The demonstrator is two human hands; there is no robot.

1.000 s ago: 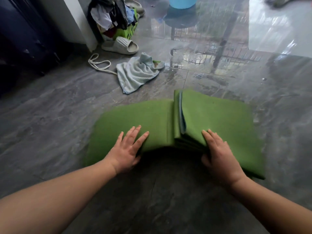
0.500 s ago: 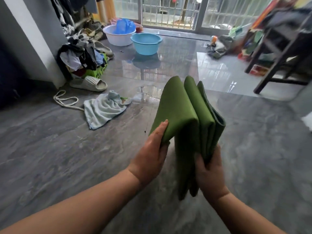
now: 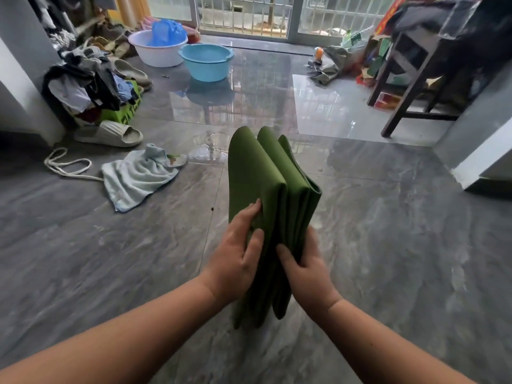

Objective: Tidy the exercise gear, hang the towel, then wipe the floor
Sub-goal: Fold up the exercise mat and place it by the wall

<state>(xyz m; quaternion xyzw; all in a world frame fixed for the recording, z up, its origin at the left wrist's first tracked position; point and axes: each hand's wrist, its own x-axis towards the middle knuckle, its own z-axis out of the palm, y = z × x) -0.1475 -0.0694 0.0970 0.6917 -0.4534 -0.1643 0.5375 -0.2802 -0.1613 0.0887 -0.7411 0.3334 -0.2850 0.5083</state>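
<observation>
While the folded mat (image 3: 266, 195) is gripped on edge above the floor (image 3: 388, 259), the towel (image 3: 138, 176) lies crumpled left of it, unhung, and a puddle (image 3: 206, 151) beyond the mat awaits wiping. The left hand (image 3: 235, 256) and right hand (image 3: 307, 268) curl their fingers round the mat's lower folds. Its long axis runs upright, folds pointing up and away.

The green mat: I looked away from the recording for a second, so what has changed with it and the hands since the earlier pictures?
The green mat was lifted off the floor and turned upright, folded. Both hands, earlier pressing flat on it, now grip it: the left hand on its left face, the right hand around the folds. The towel and rope stayed on the floor.
</observation>
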